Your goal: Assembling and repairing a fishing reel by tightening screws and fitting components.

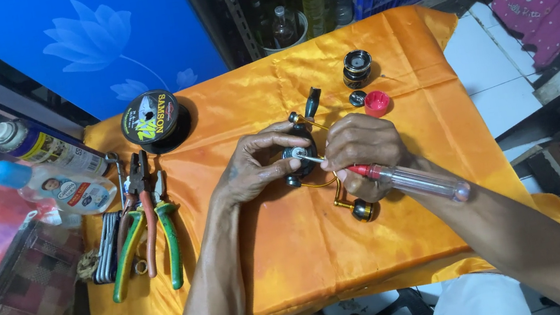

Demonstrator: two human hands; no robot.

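Both forearms reach over the orange cloth (295,252); my left hand (259,164) grips the fishing reel (301,160) at its middle, my right hand (361,152) clasps a clear-handled screwdriver (411,180) against it; pliers (144,224) lie left, white floor tiles (499,78) right.

Orange-draped table (412,234), white tiled floor (484,73), blue panel (52,43).

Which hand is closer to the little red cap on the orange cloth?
The right hand. It sits just below the red cap, holding a clear-handled screwdriver. The left hand is farther off to the cap's left, gripping the fishing reel.
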